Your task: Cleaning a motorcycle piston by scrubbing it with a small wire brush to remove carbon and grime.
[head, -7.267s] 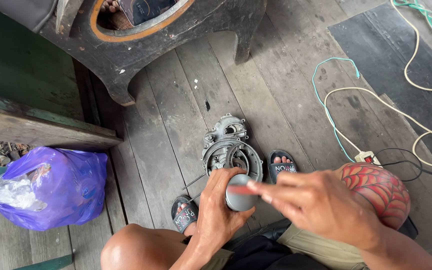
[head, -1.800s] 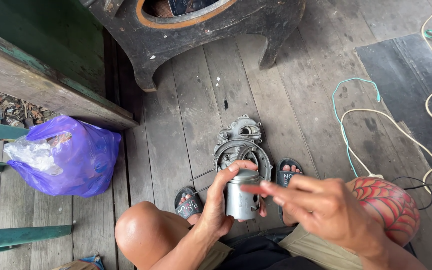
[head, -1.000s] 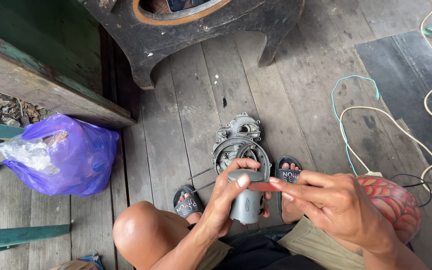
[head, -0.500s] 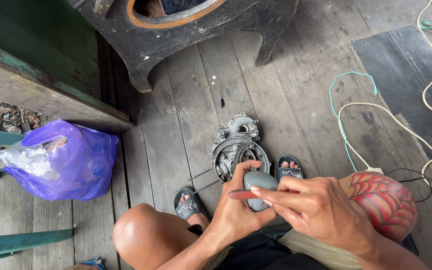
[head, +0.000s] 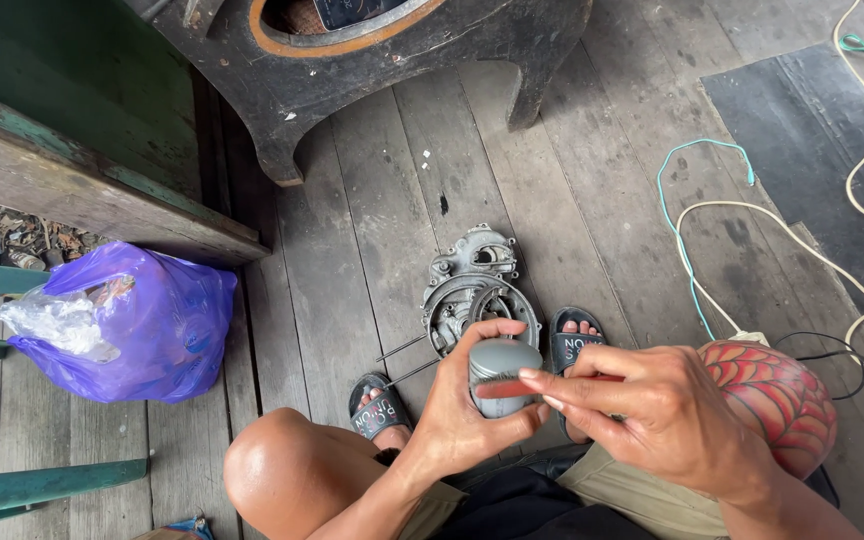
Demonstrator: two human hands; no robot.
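while left hand [head: 457, 420] wrapped shut round grey cylinder [head: 500, 372] at lower centre, steadying it | right hand [head: 667, 415] pinched red-handled brush [head: 527, 386] against its side | engine casing [head: 472, 290] on plank floor [head: 592, 200] just above

Open floor planks [head: 372, 260] ahead of engine casing [head: 477, 290]. Purple bag [head: 142, 325] blocks left, black stand [head: 402, 60] blocks far side, loose cords [head: 742, 230] clutter right; knees and sandals crowd near side.
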